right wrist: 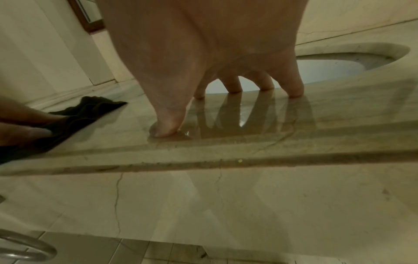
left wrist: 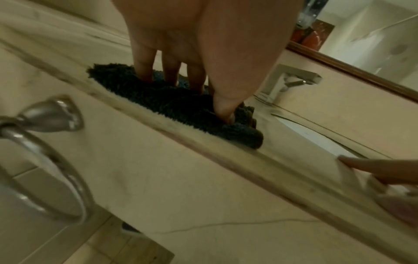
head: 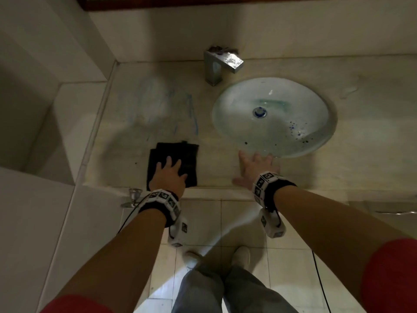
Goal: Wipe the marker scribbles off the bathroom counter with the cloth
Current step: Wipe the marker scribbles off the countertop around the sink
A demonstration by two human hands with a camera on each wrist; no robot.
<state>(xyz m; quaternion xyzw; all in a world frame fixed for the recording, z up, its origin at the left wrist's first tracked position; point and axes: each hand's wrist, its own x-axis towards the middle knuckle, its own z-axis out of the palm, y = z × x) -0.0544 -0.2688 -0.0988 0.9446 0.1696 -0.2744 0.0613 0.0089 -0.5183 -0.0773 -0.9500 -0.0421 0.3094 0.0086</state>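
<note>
One dark folded cloth (head: 178, 159) lies flat near the tabletop's (head: 225, 172) front edge, left of the sink (head: 228, 123), its long axis running from that edge toward the back wall. Faint blue marker scribbles (head: 191, 114) streak the stone just beyond it, running the same way. The left hand (head: 169, 175) presses on the cloth with fingers (left wrist: 144, 66) straight and spread, thumb down on its right part. The right hand (head: 255, 169) rests flat and spread on bare stone, fingertips at the sink's near rim. A squared metal faucet (head: 222, 64) stands behind the basin. Both wristbands carry black-and-white square markers; no readable writing shows.
</note>
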